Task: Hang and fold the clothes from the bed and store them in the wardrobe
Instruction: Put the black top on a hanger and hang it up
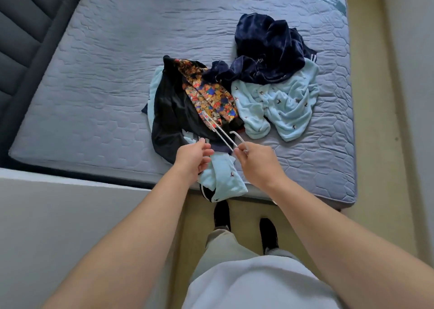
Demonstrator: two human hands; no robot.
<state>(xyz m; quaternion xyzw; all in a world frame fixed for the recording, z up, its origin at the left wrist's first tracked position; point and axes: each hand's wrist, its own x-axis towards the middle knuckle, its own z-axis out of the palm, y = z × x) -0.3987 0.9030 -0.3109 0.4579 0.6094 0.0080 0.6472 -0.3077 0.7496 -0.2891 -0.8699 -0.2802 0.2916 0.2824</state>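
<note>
A pile of clothes lies on the grey-blue mattress (98, 78): a black garment (169, 107), a colourful patterned shirt (211, 97), a navy velvet hoodie (267, 48) and a light blue fleece piece (284, 99). My right hand (256, 163) pinches a white hanger (223, 132) at its hook end; the hanger's far end lies in the patterned shirt. My left hand (193, 159) hovers beside it with fingers loosely curled, above another light blue garment (223, 179) that hangs over the bed's near edge.
A dark padded headboard (21, 38) stands at the left. A grey surface (58, 226) fills the lower left. My feet in black shoes (222, 214) stand on the yellowish floor (375, 203) beside the bed.
</note>
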